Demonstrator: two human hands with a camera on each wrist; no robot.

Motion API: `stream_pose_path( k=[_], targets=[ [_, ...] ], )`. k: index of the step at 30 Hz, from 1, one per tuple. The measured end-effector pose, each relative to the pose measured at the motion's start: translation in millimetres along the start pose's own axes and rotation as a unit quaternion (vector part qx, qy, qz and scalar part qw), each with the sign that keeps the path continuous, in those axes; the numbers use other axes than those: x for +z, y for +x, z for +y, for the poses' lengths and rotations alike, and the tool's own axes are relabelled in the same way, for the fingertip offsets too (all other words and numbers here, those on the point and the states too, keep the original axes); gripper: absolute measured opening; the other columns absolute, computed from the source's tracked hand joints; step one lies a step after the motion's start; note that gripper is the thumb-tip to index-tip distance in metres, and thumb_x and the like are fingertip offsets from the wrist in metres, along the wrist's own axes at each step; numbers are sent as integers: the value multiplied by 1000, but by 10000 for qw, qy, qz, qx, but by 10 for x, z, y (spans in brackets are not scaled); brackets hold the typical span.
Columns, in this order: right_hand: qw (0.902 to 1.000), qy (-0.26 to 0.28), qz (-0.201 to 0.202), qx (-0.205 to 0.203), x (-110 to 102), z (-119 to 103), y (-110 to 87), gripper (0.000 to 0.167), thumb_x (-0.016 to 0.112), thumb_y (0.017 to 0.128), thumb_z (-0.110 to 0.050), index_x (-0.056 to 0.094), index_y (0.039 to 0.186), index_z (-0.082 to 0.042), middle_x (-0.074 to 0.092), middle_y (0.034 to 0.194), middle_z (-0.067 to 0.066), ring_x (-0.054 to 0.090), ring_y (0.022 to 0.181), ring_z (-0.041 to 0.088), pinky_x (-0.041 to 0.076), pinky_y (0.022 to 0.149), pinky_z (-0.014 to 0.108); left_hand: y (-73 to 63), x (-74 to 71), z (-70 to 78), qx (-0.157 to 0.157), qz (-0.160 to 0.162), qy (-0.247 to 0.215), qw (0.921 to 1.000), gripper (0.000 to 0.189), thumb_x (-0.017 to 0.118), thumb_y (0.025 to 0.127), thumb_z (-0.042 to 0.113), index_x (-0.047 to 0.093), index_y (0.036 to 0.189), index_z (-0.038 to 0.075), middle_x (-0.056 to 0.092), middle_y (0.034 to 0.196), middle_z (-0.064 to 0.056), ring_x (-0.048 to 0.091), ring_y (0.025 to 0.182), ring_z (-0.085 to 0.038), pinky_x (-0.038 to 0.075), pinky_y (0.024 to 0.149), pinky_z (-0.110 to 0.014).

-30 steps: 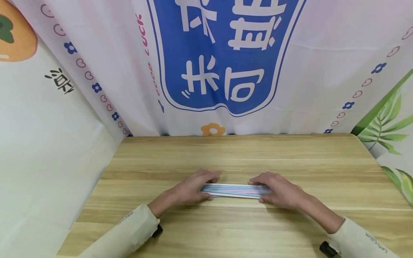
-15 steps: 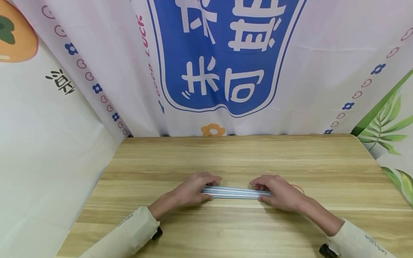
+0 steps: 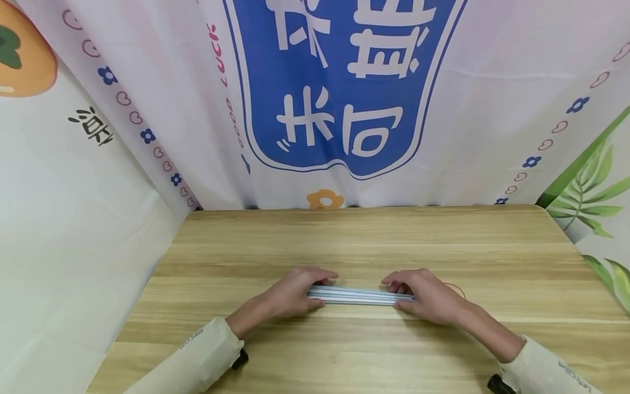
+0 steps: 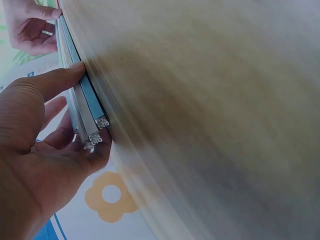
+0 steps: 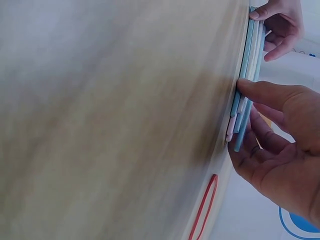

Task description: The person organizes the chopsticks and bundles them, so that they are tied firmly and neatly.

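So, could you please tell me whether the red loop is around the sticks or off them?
Off: the red loop lies on the table, apart from the sticks.

The table (image 3: 364, 350) I had on my feed was streaky light wood-grain, corner rounded off around 2 o'clock. A bundle of blue and white sticks (image 3: 359, 296) ran roughly 9 to 3 mid-table, couldn't tell if it lay fully flat. Thin red loop (image 5: 202, 206) lay at its 3 o'clock, well, near enough.
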State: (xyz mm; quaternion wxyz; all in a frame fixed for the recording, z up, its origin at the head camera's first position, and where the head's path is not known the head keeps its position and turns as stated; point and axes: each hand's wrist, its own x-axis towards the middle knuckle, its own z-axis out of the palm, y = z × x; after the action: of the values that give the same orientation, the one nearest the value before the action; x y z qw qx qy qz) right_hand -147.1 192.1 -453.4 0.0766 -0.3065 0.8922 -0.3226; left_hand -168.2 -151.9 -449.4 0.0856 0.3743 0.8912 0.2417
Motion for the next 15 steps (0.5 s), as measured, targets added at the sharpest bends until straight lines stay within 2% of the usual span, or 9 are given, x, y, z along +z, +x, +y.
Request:
stream_pose_path(
  k=[4, 8, 15],
  targets=[
    [9999, 142, -30, 43, 8, -7, -1, 36, 83, 92, -4, 74, 126, -6, 78, 105, -5, 71, 96, 8, 60, 84, 27, -3, -3, 9, 145, 18, -10, 9999, 53, 87, 91, 11, 69, 140, 6, 78, 113, -3, 71, 102, -13, 60, 89, -28],
    [9998, 185, -31, 66, 9, -19, -6, 34, 82, 92, -4, 75, 125, -6, 77, 103, -6, 71, 96, 8, 60, 84, 28, -7, 0, 9, 248, 8, 63, 9997, 46, 87, 91, 12, 73, 135, 6, 79, 120, -4, 73, 106, -13, 60, 91, -28],
    [9999, 144, 11, 74, 12, -27, -4, 33, 82, 91, -4, 76, 123, -8, 78, 104, -4, 72, 96, 9, 60, 84, 27, 2, 7, 17, 211, 1, 122, 9997, 43, 85, 93, 13, 74, 135, 9, 79, 126, -5, 73, 109, -14, 60, 90, -28]
  ],
)
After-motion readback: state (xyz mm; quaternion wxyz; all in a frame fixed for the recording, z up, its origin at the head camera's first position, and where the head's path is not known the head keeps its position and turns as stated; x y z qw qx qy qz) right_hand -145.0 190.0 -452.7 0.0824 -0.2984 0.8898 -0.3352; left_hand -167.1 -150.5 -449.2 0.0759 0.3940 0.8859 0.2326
